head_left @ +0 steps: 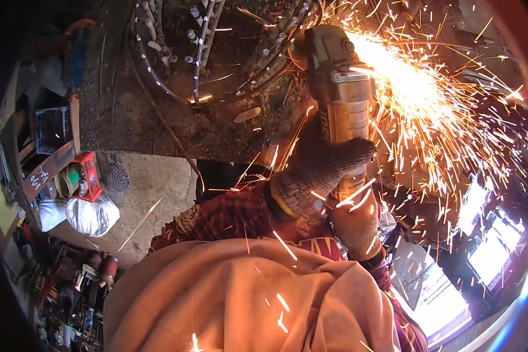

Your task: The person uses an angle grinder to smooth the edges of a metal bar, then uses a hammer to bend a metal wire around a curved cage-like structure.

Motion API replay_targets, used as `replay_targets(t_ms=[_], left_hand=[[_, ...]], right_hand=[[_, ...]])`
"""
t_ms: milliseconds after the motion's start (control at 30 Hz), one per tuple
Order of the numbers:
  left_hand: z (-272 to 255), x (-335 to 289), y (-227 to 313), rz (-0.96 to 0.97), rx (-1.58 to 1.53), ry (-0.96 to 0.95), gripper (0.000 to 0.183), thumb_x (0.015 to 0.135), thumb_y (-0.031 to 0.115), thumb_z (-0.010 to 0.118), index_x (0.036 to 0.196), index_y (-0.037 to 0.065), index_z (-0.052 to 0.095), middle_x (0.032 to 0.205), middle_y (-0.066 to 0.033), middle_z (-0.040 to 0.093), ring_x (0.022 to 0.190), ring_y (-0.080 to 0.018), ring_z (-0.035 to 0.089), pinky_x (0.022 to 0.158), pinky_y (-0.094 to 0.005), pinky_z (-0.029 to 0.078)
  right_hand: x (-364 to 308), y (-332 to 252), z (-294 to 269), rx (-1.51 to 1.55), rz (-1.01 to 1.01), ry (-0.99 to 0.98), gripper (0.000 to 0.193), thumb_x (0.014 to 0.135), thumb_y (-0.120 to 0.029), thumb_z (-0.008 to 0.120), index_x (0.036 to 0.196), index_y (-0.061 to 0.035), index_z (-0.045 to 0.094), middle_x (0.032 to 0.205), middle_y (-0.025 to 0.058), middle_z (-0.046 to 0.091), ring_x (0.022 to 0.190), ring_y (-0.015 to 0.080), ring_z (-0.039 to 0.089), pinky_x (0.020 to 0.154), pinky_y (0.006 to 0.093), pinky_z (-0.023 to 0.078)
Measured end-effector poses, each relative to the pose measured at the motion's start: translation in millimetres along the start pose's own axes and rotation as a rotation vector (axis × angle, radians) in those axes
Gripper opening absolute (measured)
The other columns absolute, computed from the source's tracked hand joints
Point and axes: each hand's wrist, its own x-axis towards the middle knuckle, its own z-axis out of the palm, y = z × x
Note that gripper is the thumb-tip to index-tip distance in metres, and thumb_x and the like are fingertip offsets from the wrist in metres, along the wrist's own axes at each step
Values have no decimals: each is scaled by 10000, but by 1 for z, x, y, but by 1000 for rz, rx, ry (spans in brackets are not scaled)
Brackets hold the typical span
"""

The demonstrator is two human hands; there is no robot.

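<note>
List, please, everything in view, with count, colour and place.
Angle grinder: one, orange and grey, upper centre.
Sparks: many, orange, mostly right of the grinder.
Table: one, dark brown, top.
Rods: several, grey, on the table.
Basket: one, red, left.
Open crate: one, bluish grey, far left.
Coil: one, grey, right of the basket.
Shiny bundle: one, silvery, below the basket.
Floor: one, grey, left of centre.
Clutter: uncountable, mostly dark, lower left.
Draped cloth: one, tan, lower centre.
Sleeves: two, dark red, behind the hands.
Left hand: one, grey-gloved, gripping the grinder.
Right hand: one, grey-gloved, gripping it lower.
</note>
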Motion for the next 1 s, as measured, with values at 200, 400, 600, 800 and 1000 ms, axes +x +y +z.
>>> replay_targets(t_ms=[200,400,600,800,1000], left_hand=[[0,-4,19,-23,-1,-80,465,846,124,826,1239,53,587,1008,-56,669,860,-156,664,718,-323,571],[-9,3,14,51,355,-67,447,876,162,814,1242,24,597,1053,-83,688,925,-185,680,790,-356,584],[-7,-1,15,0,505,-26,500,863,157,826,1279,21,585,1055,-93,693,937,-188,691,825,-352,585],[7,-11,12,-24,599,-154,542,842,175,840,1297,28,585,1081,-106,702,964,-205,703,851,-361,585],[11,-18,-16,-67,424,-143,493,850,154,832,1269,28,605,1087,-99,709,957,-186,707,838,-332,590]], right_hand=[[3,-5,2,184,43,-31,613,853,-57,725,1423,-7,505,1195,197,710,1116,312,714,932,408,564],[3,3,8,322,57,-5,671,857,-76,756,1462,-12,473,1227,202,705,1155,299,704,956,410,555],[-2,7,9,334,85,4,721,838,-98,752,1485,-18,446,1239,221,698,1170,337,698,971,428,549],[-22,21,13,303,162,29,734,821,-51,729,1494,-24,438,1284,195,678,1195,291,678,1001,406,532],[-31,34,21,635,62,31,596,842,0,700,1402,-2,495,1239,114,678,1118,198,666,980,362,531]])
